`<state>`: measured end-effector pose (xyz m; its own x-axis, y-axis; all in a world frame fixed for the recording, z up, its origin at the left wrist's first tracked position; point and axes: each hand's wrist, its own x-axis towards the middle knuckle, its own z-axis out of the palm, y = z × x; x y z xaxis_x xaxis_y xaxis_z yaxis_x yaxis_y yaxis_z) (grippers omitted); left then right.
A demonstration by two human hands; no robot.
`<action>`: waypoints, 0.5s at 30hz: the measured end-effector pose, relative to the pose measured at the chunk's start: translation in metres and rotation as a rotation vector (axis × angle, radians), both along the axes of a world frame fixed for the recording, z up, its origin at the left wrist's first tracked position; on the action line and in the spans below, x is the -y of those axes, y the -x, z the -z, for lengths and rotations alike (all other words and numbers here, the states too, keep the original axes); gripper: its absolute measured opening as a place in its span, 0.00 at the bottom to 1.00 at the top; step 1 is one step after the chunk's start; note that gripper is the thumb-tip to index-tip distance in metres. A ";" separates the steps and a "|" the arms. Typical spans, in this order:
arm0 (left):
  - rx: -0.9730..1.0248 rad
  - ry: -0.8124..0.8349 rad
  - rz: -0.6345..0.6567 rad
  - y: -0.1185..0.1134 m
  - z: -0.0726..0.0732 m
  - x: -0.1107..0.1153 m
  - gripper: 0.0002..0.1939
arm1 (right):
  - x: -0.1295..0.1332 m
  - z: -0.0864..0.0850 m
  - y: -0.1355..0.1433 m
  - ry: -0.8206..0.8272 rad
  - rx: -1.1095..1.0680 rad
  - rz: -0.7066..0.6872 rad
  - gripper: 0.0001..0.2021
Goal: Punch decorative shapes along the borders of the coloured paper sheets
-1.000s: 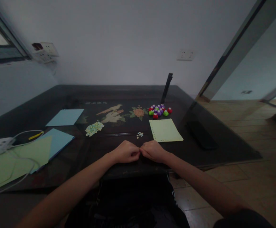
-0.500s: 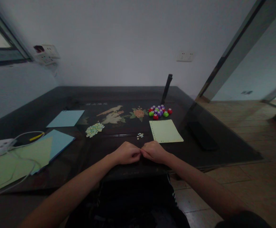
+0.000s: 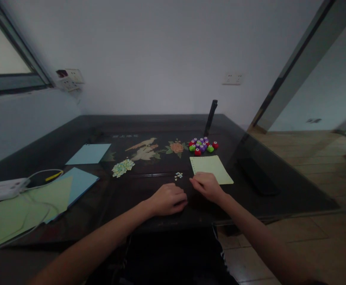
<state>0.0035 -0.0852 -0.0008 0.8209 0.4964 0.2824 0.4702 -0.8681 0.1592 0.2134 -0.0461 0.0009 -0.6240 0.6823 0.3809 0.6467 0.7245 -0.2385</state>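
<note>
My left hand (image 3: 169, 199) rests near the front of the dark table, its fingers curled closed and the palm hidden. To its right, my right hand (image 3: 207, 186) is closed in a pinch over the lower left part of a pale green sheet with punched holes (image 3: 213, 164). Whatever either hand holds is too small or hidden to make out. A few tiny pale paper-like pieces (image 3: 178, 175) lie just beyond and between the hands. A bigger pile of such pieces (image 3: 123, 168) sits farther left.
Red, green and purple eye-like beads (image 3: 201, 145) are grouped behind the sheet, near a black upright stick (image 3: 211, 117). A dark flat case (image 3: 257, 176) lies right. Blue sheets (image 3: 88, 153), green paper (image 3: 42, 206) and a white device with a cable (image 3: 4, 190) occupy the left.
My hands, which met at the fingertips before, are now apart. The right hand has moved to the right over the green sheet's edge. The camera view has tilted slightly.
</note>
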 end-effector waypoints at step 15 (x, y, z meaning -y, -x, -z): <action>0.034 0.089 -0.228 -0.100 0.027 -0.017 0.23 | -0.124 0.013 -0.050 0.169 0.135 0.531 0.16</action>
